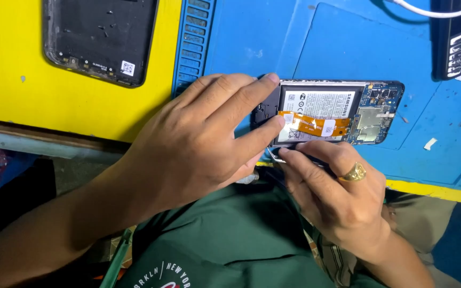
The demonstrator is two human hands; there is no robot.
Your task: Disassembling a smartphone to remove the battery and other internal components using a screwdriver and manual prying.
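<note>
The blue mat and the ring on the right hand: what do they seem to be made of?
The blue mat looks like matte rubber or silicone, with moulded ridges and recessed trays. The ring on the right hand seems gold-coloured metal; it glints.

yellow tabletop [6,64], blue work mat [337,48]

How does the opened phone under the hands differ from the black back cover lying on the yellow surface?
The opened phone lies on the blue mat, showing its battery, an orange flex strip and a circuit board; the back cover is a hollow black shell on the yellow surface. The left hand and right hand touch the phone; the cover lies untouched. Both lie flat, inner side up.
</note>
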